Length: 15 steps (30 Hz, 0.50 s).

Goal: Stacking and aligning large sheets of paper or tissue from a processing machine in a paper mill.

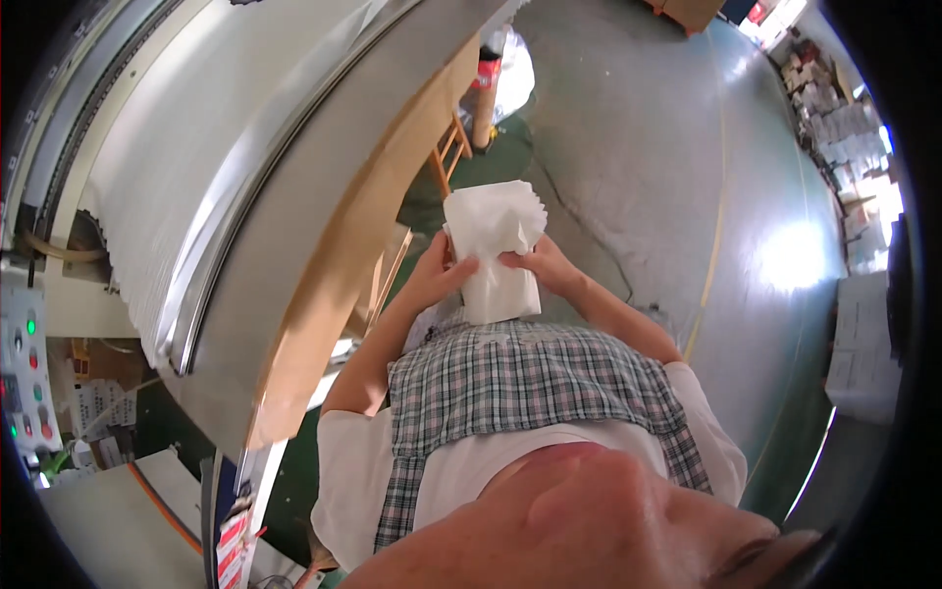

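In front of my waist I hold a stack of thin white sheets (496,211), perhaps flat bags; their exact kind does not show. The upper right edge is fanned into a jagged row, and one fold stands up near the middle. My left hand (438,276) is closed on the left side, its thumb lying across the front. On the right side my right hand (549,265) grips the stack, thumb on top near the raised fold. The fingers behind the stack are hidden.
A long grey machine table (339,167) with a cardboard-covered edge (378,177) runs along my left. Beyond it lies white layered material (211,128). A control panel (29,363) with lit buttons sits far left. A cardboard tube (484,113) stands ahead; piled goods (844,137) line the right.
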Each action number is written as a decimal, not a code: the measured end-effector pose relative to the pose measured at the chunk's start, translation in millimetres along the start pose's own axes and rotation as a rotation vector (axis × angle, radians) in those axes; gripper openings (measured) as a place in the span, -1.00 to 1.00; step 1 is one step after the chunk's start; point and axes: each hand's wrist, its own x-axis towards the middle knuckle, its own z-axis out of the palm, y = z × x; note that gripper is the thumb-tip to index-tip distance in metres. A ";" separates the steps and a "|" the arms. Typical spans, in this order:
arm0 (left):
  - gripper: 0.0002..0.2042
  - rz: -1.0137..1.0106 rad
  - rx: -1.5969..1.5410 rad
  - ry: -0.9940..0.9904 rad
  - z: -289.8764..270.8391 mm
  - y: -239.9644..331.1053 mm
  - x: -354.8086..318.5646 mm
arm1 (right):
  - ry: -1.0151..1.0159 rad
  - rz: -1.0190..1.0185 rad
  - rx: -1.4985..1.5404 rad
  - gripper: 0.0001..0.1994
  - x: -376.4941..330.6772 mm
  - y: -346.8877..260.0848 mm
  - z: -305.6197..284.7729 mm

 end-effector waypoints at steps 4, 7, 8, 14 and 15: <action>-0.41 0.130 0.346 0.155 -32.7 45.9 91.4 | 0.225 0.041 0.249 -0.48 80.1 -68.9 -82.2; -0.45 0.227 0.519 0.326 -64.5 68.2 140.5 | 0.419 -0.174 0.345 -0.47 152.5 -81.4 -183.1; -0.50 0.219 0.513 0.376 -66.2 80.5 161.1 | 0.495 -0.221 0.373 -0.47 178.4 -77.6 -232.2; -0.59 0.100 0.731 0.684 -77.1 52.9 284.1 | 0.735 -0.037 0.389 -0.47 399.7 -24.6 -506.8; -0.59 0.075 0.722 0.714 -75.0 53.3 312.1 | 0.712 -0.009 0.375 -0.47 438.7 -10.5 -542.6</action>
